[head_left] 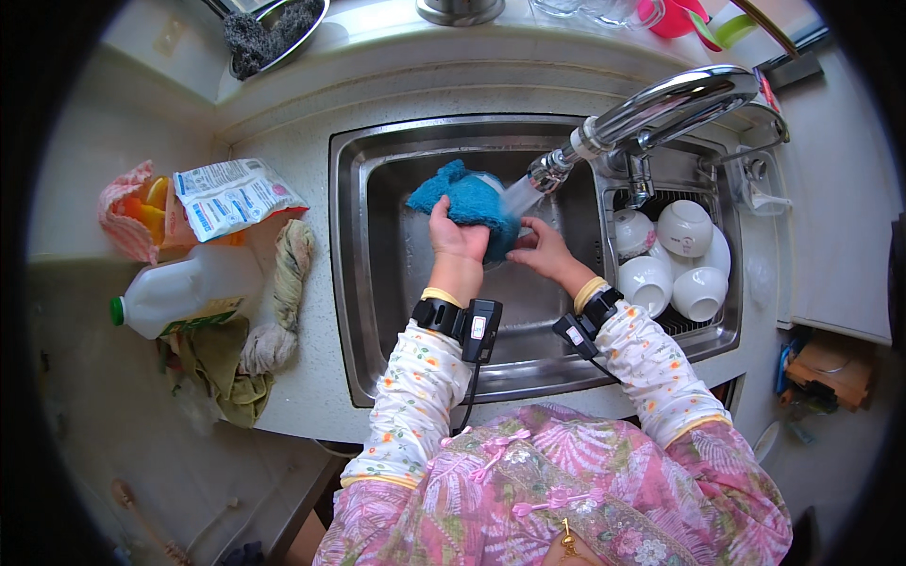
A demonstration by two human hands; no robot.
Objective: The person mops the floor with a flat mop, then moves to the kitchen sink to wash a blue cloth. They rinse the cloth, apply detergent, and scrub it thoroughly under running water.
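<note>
A wet blue cloth (pixel 471 200) lies over my left hand (pixel 459 244), whose palm faces up under it above the stainless steel sink (pixel 538 339). Water runs from the chrome faucet (pixel 658 106) onto the cloth's right side. My right hand (pixel 545 249) touches the lower right edge of the cloth with its fingertips. A whitish thing shows at the top of the cloth; I cannot tell what it is.
White bowls (pixel 685 228) stand on a rack in the smaller basin at right. Left of the sink are a twisted cloth (pixel 291 272), a plastic jug (pixel 205 283), a printed packet (pixel 237 198) and a green rag (pixel 230 368). Steel wool (pixel 262 39) sits on the ledge.
</note>
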